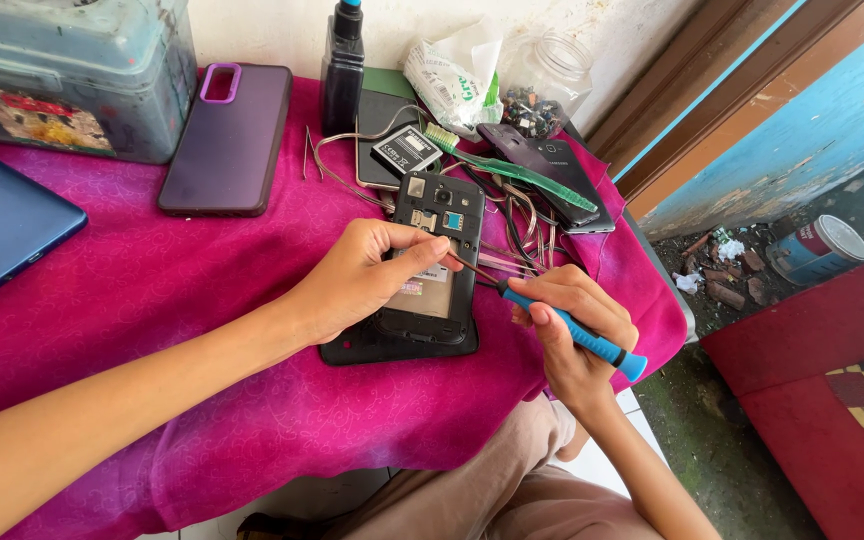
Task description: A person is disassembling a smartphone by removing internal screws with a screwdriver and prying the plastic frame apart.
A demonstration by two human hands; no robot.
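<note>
Resting flat on the opened phone [430, 262], left hand [357, 275] beside right hand [572, 335] clamped on screwdriver [564, 322]

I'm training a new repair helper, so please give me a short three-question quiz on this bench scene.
1. True or false: the right hand holds the blue-handled screwdriver with its tip toward the opened phone.
2. What does the left hand rest on?
A. the blue tablet
B. the opened phone
C. the glass jar
3. Fill in: the green toothbrush lies on the table beyond the opened phone, and the phone in the purple case lies on the ______ cloth.

Key:
1. True
2. B
3. magenta
</note>
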